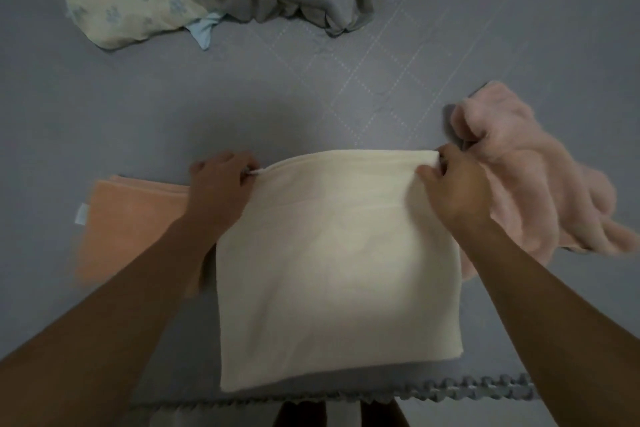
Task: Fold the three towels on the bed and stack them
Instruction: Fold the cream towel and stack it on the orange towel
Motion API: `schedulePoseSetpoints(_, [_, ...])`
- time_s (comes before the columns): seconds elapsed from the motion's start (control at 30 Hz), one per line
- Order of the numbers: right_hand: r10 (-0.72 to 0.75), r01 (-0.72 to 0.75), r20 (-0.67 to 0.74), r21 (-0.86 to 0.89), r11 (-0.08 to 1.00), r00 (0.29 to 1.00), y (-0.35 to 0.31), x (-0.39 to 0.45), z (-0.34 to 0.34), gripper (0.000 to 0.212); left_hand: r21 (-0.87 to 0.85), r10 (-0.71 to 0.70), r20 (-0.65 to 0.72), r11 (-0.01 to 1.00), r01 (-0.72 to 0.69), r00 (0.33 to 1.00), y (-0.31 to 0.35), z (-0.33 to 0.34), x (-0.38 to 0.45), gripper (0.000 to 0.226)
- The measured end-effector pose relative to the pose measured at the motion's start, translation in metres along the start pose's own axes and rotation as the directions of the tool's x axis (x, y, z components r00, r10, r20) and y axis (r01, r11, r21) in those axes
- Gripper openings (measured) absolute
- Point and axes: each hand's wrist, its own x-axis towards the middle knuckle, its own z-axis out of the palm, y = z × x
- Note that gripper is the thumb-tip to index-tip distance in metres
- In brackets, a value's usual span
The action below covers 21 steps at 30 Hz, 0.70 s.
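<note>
The cream towel [339, 263] lies smooth and doubled; the left hand [221, 184] and right hand [450, 180] pinch its 12 o'clock corners.

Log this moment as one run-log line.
left hand: pinching cream towel far-left corner | right hand: pinching far-right corner | orange towel: folded, left | pink towel: crumpled, right

Cream towel [332, 260] folded flat, centre of bed. Peach towel [131, 229] folded, just left, partly under it. Pink towel [540, 184] crumpled, right.
</note>
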Motion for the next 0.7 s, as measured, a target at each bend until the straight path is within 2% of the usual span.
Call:
schedulePoseSetpoints(0.07, [-0.044, 0.044, -0.048, 0.004, 0.999, 0.998, -0.001, -0.007, -0.011, 0.021, 0.008, 0.028, -0.041, 1.0, -0.027, 0.999, 0.001, -0.001, -0.004, 0.023])
schedulePoseSetpoints(0.17, [-0.136, 0.14, 0.073, -0.058, 0.988, 0.988, -0.008, -0.007, -0.011, 0.033, 0.052, 0.027, -0.06, 0.998, -0.023, 0.998, 0.002, 0.002, -0.005, 0.038])
schedulePoseSetpoints(0.23, [-0.107, 0.114, 0.159, -0.039, 0.993, 0.982, -0.015, -0.002, -0.004, 0.045, 0.074, 0.037, -0.041, 0.997, -0.034, 0.998, 0.002, 0.005, -0.002, 0.034])
schedulePoseSetpoints(0.3, [-0.056, 0.054, 0.17, 0.015, 0.998, 0.984, -0.019, 0.004, 0.003, 0.048, 0.134, 0.009, 0.037, 0.991, -0.014, 0.999, 0.001, 0.009, 0.0, 0.029])
schedulePoseSetpoints(0.37, [-0.02, 0.017, 0.173, 0.02, 1.0, 0.985, -0.018, 0.01, 0.006, 0.04, 0.182, -0.023, 0.08, 0.983, 0.008, 0.996, -0.003, 0.012, 0.001, 0.027])
schedulePoseSetpoints(0.43, [-0.021, 0.029, 0.194, -0.038, 0.999, 0.981, -0.016, 0.012, 0.004, 0.03, 0.203, -0.028, 0.065, 0.979, 0.014, 0.997, -0.007, 0.011, 0.002, 0.021])
schedulePoseSetpoints(0.53, [-0.024, 0.026, 0.121, -0.017, 1.0, 0.992, -0.008, 0.01, -0.01, 0.019, 0.189, -0.008, 0.047, 0.982, -0.001, 0.999, -0.007, 0.003, 0.002, 0.014])
schedulePoseSetpoints(0.6, [-0.024, 0.024, 0.044, 0.011, 1.0, 0.999, 0.001, 0.007, -0.021, 0.012, 0.149, 0.034, -0.003, 0.988, -0.034, 0.999, -0.004, -0.003, 0.003, 0.011])
schedulePoseSetpoints(0.7, [-0.035, 0.036, -0.021, 0.032, 0.999, 0.999, 0.008, 0.005, -0.026, 0.007, 0.082, 0.115, -0.159, 0.991, -0.103, 0.98, 0.003, -0.007, 0.008, 0.013])
